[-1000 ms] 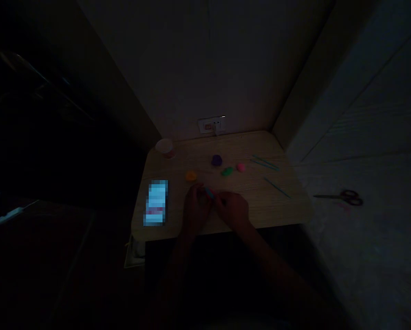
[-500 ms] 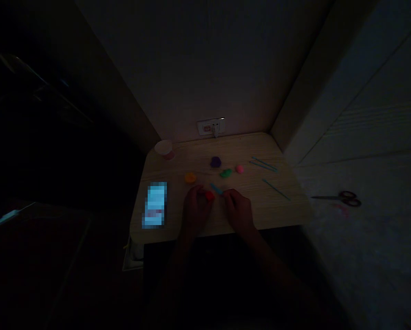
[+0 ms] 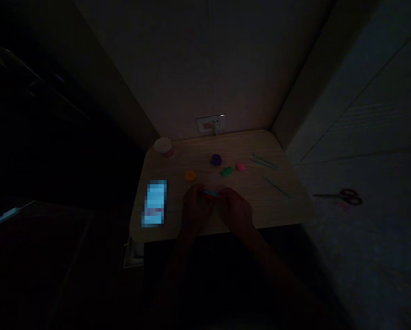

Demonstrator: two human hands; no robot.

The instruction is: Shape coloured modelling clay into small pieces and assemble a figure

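Close to the table's front edge, my left hand has its fingers closed on a small red lump of modelling clay. My right hand pinches a thin blue modelling tool, which lies across the top of the red lump. Dim light hides the exact contact. Beyond the hands sit an orange lump, a purple lump, a green piece and a round pink lump, all clay-like.
A phone with a lit, pixelated screen lies on the wooden table at left. Behind it stands a paper cup. Thin blue-green sticks lie at right; scissors rest on a pale surface beyond. A wall socket is behind.
My right hand first drew the blue tool away to the right, uncovering the red lump. Now it has moved back left, with the tool over the lump. My left hand stays nearly still.
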